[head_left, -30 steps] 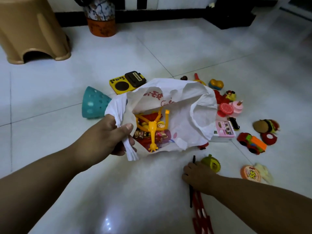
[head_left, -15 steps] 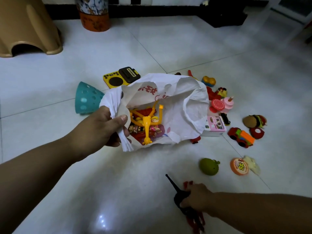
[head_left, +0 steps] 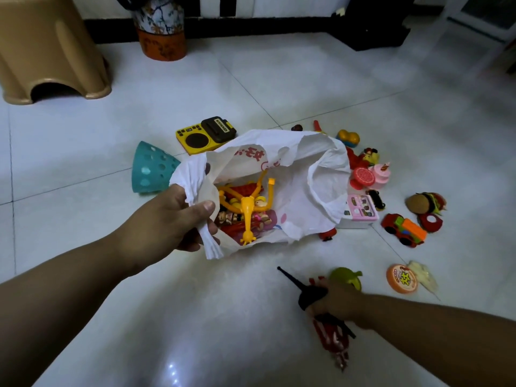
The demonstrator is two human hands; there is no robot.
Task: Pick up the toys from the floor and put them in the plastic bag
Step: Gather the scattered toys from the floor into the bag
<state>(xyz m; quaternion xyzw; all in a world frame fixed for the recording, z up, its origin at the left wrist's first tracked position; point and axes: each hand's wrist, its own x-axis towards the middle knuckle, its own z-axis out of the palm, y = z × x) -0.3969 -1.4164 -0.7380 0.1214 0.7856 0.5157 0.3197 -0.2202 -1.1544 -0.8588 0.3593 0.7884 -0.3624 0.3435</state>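
A white plastic bag (head_left: 315,174) lies open on the tiled floor, with a yellow stretchy figure (head_left: 247,209) and several small toys inside. My left hand (head_left: 173,216) grips the bag's near-left handle and holds the mouth open. My right hand (head_left: 339,303) is closed around a black and red toy (head_left: 331,335) with a thin black tip (head_left: 290,280), lifted just off the floor, below and right of the bag. A green round toy (head_left: 347,276) lies right behind that hand.
Loose toys lie right of the bag: a red truck (head_left: 403,229), a burger (head_left: 425,203), a pink register (head_left: 361,210), an orange disc (head_left: 402,279). A yellow radio (head_left: 202,136) and teal cone (head_left: 152,169) sit behind-left. A tan stool (head_left: 47,46) stands far left.
My right hand closed on the black and red toy on the floor, drew it back towards me and raised it, its black tip now pointing at the bag. My left hand kept holding the bag.
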